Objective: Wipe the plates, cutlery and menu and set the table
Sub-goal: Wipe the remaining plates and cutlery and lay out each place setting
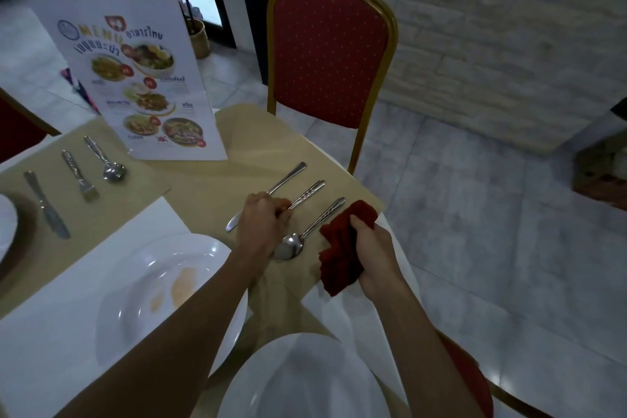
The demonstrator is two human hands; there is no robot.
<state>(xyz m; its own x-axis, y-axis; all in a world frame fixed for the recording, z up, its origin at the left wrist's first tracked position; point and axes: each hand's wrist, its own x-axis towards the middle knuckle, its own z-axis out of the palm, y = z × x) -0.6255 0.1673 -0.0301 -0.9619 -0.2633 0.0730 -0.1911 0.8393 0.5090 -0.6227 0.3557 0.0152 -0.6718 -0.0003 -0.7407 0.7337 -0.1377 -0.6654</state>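
Item: middle cutlery piece (310,192), head hidden under left hand (261,224), fingers curled round it, knife (278,185) just beyond, spoon (288,246) beside; right hand (373,248) fingers gripping red cloth (339,258); best lifted clear of neighbours, then drawn through cloth.

There are six pieces of cutlery (47,209) (79,176) (113,170) (285,176) (310,192) (290,244). There are three plates (135,282) (5,217) (305,377), one menu (142,78) and one red cloth (339,248).
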